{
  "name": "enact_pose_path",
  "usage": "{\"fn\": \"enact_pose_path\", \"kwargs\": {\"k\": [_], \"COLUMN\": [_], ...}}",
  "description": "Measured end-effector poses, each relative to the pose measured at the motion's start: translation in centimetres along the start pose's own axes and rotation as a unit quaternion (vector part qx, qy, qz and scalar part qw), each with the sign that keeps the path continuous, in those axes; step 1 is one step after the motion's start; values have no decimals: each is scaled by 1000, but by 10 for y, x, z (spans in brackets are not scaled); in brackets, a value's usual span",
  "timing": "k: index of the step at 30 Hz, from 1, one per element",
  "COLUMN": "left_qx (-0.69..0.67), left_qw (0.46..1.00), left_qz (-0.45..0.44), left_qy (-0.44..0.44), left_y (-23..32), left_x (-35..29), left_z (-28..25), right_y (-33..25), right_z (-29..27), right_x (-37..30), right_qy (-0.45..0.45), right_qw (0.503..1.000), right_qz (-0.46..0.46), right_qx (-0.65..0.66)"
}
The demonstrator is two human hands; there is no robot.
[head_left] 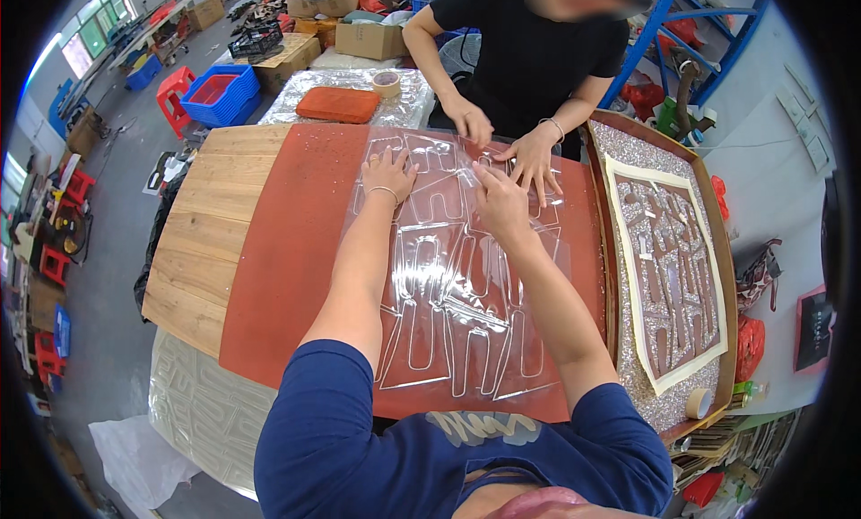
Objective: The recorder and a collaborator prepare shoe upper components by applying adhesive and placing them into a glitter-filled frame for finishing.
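A clear plastic sheet (pixel 417 290) with pale outlines of long, looped shapes lies on a reddish-brown mat (pixel 278 250). My left hand (pixel 390 176) presses flat on the sheet's far left part, fingers spread. Farther right, my right hand (pixel 504 205) is closed over the sheet, fingertips together near its far edge; anything between them is too small to make out. Across the table, a person in a black top rests one spread hand (pixel 536 156) on the sheet, just beyond my right hand. The person's other hand (pixel 471 120) is curled above the far edge.
Wooden boards (pixel 206 241) extend left of the mat. To the right, a shallow tray (pixel 619 340) with a speckled surface holds a cream-bordered panel (pixel 686 366) and a tape roll (pixel 699 403). Behind stand an orange block (pixel 338 104), another tape roll (pixel 387 84) and stacked blue crates (pixel 221 93).
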State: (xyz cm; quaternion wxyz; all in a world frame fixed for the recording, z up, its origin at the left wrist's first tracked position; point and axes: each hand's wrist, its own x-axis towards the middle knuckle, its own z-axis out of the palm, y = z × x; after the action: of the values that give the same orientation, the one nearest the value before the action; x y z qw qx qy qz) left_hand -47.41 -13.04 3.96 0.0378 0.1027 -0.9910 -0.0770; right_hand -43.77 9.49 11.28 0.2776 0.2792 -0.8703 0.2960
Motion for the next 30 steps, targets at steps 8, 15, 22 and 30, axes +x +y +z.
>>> {"fn": "enact_pose_path", "kwargs": {"k": [8, 15, 22, 30], "left_qx": [10, -13, -19, -7], "left_qw": [999, 1000, 998, 998], "left_qz": [15, -15, -36, -42], "left_qy": [31, -17, -44, -44], "left_y": [-8, -3, 3, 3], "left_x": [8, 18, 25, 34], "left_z": [17, 11, 6, 2], "right_y": [-20, -33, -34, -61], "right_z": [-4, 43, 58, 22], "right_x": [14, -45, -97, -126], "right_qy": [-54, -163, -133, -159], "right_qw": [993, 984, 989, 986], "right_qz": [29, -4, -45, -41], "right_qx": [-102, -67, -50, 21]}}
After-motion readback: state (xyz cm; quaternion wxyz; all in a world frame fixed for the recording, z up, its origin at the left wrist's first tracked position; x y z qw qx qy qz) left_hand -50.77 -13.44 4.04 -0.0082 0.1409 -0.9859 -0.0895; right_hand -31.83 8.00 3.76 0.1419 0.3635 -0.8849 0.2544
